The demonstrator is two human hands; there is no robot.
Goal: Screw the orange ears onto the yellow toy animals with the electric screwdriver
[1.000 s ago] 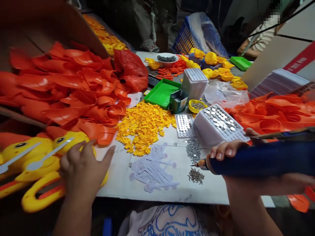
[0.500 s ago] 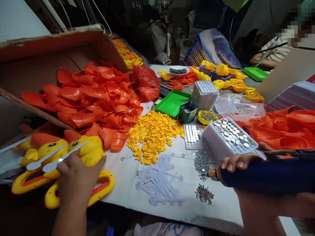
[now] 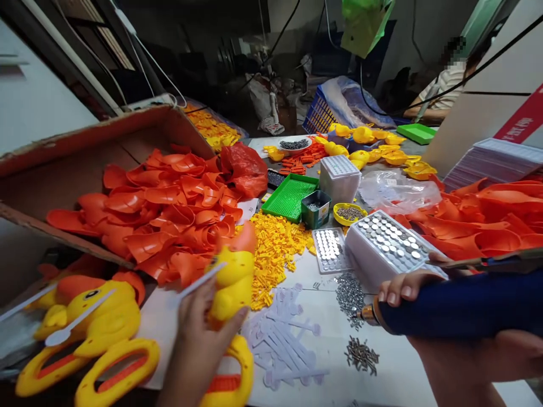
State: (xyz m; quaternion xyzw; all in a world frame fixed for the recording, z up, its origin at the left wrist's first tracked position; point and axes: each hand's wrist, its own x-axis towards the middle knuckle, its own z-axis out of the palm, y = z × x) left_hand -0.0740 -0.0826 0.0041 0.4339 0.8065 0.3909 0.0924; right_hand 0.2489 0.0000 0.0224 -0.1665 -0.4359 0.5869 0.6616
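Note:
My left hand (image 3: 203, 333) is closed around a yellow plastic duck toy (image 3: 231, 282) with an orange beak and a looped handle, held over the near left of the table. A white strip sticks out by its fingers. Further left lie more yellow duck toys (image 3: 112, 314), one with a white round-ended strip (image 3: 78, 319) across it. My right hand (image 3: 403, 288) grips a dark blue power screwdriver (image 3: 458, 305), its copper-coloured tip over small silver parts (image 3: 350, 294). Just below the tip is a heap of screws (image 3: 362, 355). White strips (image 3: 282, 342) lie loose between my hands.
A cardboard box (image 3: 139, 133) spills orange beak parts (image 3: 169, 198) at left. Small yellow pieces (image 3: 275, 249) are heaped mid-table. A green tray (image 3: 291, 198), a dark tin (image 3: 316, 209) and a box topped with button cells (image 3: 390, 237) stand behind. A person (image 3: 441, 90) sits far right.
My left hand has lifted one duck toy from the left group and moved it right, turning it. My right hand keeps its hold on the screwdriver. The camera view has tilted up.

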